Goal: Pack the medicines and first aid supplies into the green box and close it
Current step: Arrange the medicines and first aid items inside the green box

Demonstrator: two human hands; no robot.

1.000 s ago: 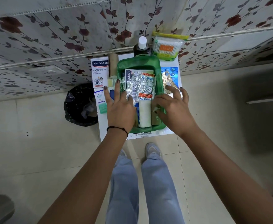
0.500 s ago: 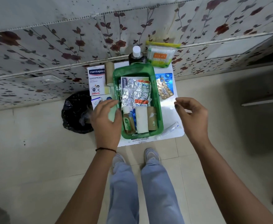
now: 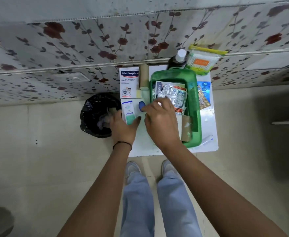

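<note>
The green box (image 3: 194, 93) stands open on a small white table (image 3: 210, 124), holding foil blister strips (image 3: 173, 94) and a brown roll (image 3: 186, 130). My left hand (image 3: 123, 130) closes around the near end of a white-and-green carton (image 3: 129, 111) left of the box. My right hand (image 3: 160, 121) reaches across the box's left side. Its curled fingertips are beside a blue-capped item (image 3: 141, 106), with nothing seen in them. Outside the box lie a Hansaplast pack (image 3: 129, 82), a bandage roll (image 3: 143, 76), a dark bottle (image 3: 178, 60), a cotton-bud pack (image 3: 201, 63) and a blue tablet strip (image 3: 203, 94).
A bin with a black liner (image 3: 97, 115) stands on the floor just left of the table. A thin white tube (image 3: 207, 140) lies at the table's near right corner. A floral-papered wall runs behind the table. My legs and shoes are below the table's front edge.
My right hand has swung from the table's right side across the box to its left side. My left hand has slid left onto the white-and-green carton. The view has shifted.
</note>
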